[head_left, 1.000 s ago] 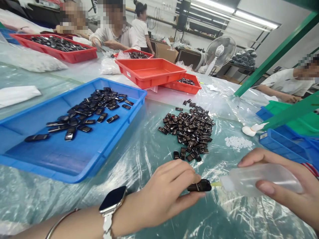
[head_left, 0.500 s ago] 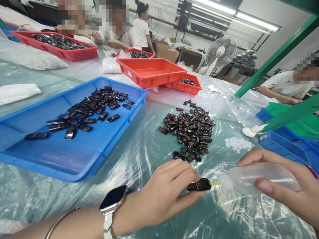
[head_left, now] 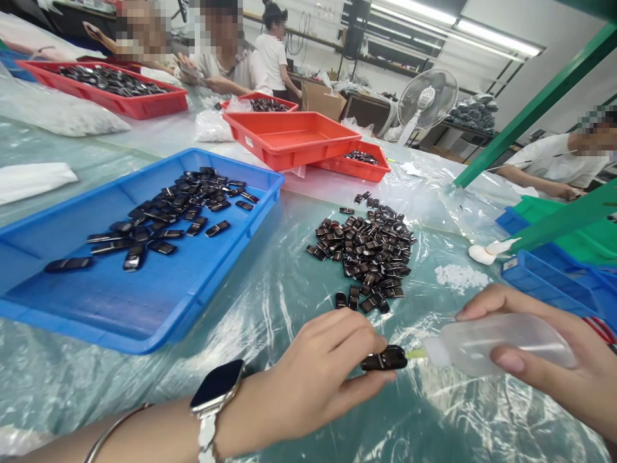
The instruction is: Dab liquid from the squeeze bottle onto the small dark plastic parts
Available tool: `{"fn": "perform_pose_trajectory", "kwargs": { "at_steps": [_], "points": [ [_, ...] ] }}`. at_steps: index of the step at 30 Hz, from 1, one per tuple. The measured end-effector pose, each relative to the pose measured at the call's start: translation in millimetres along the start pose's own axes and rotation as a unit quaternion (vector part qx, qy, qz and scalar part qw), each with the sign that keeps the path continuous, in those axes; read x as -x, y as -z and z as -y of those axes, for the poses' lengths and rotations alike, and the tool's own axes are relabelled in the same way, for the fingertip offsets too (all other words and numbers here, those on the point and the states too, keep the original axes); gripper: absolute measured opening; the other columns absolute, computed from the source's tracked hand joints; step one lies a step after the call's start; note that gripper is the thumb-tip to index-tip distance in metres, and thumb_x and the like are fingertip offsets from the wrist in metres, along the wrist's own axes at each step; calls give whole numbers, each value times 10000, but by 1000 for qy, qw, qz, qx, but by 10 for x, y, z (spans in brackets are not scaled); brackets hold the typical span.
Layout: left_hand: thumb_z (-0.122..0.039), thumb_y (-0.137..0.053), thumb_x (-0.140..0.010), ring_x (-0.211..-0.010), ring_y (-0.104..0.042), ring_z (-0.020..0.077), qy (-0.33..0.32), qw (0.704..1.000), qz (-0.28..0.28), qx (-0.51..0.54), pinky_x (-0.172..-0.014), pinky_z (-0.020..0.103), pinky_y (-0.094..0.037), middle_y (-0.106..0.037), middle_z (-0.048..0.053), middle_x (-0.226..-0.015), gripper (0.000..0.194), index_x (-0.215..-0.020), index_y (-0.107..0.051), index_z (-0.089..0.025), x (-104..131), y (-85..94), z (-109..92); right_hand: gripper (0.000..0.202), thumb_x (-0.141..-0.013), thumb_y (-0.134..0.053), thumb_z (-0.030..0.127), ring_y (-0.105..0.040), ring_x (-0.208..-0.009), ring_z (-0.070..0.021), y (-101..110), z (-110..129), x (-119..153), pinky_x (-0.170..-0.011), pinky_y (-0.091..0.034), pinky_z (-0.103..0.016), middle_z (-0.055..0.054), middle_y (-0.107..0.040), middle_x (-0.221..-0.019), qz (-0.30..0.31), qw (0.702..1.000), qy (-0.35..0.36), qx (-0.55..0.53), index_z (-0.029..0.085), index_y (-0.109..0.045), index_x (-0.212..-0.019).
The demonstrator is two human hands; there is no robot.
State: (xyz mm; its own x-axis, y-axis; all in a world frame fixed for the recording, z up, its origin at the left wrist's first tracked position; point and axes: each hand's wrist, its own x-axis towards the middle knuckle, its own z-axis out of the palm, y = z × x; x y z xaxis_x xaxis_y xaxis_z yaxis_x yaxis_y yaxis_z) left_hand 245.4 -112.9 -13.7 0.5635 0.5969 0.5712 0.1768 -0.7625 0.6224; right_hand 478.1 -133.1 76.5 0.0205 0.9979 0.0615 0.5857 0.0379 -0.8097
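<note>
Between the thumb and fingers of my left hand is a small glossy black plastic piece, rounded at its end. My right hand is wrapped round a translucent squeeze bottle lying almost level. The bottle's thin yellow-green nozzle points left, its tip at the right end of the black piece; whether liquid comes out I cannot tell. Just beyond my left hand lies a heap of similar dark pieces on the plastic-covered table.
A blue tray with several black pieces stands at the left. Red trays sit farther back. Small white bits lie near a white-wrapped object at the right, by blue bins and a green post. Several people work around.
My hands, the black piece and the bottle hold nearly the same position. At the back left, a co-worker's hand has risen.
</note>
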Motion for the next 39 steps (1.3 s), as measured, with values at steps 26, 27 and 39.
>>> {"fn": "perform_pose_trajectory", "kwargs": {
  "at_steps": [26, 27, 39],
  "points": [
    [-233, -594, -958, -793, -556, 156, -9, 1000, -1, -17, -686, 279, -449, -600, 45, -895, 129, -1003, -527, -133, 3, 7, -2, 104, -770, -694, 451, -576, -387, -122, 139, -176, -132, -332, -423, -169, 69, -635, -623, 91, 987, 128, 35, 406, -669, -861],
    [-234, -594, -957, -795, -557, 158, -8, 1000, -1, -17, -687, 281, -449, -601, 46, -896, 129, -1001, -527, -133, 3, 7, -1, 97, -772, -692, 446, -580, -390, -120, 141, -179, -136, -333, -421, -164, 71, -637, -624, 92, 987, 128, 34, 407, -668, -857],
    [-229, -587, -961, -808, -565, 163, 0, 1000, -1, -13, -691, 288, -458, -604, 46, -902, 124, -1022, -527, -141, 8, 6, -5, 126, -686, -682, 510, -509, -424, -102, 9, -19, -7, -404, -382, -190, 79, -582, -602, 10, 1000, 2, 13, 401, -675, -751]
  ]
}}
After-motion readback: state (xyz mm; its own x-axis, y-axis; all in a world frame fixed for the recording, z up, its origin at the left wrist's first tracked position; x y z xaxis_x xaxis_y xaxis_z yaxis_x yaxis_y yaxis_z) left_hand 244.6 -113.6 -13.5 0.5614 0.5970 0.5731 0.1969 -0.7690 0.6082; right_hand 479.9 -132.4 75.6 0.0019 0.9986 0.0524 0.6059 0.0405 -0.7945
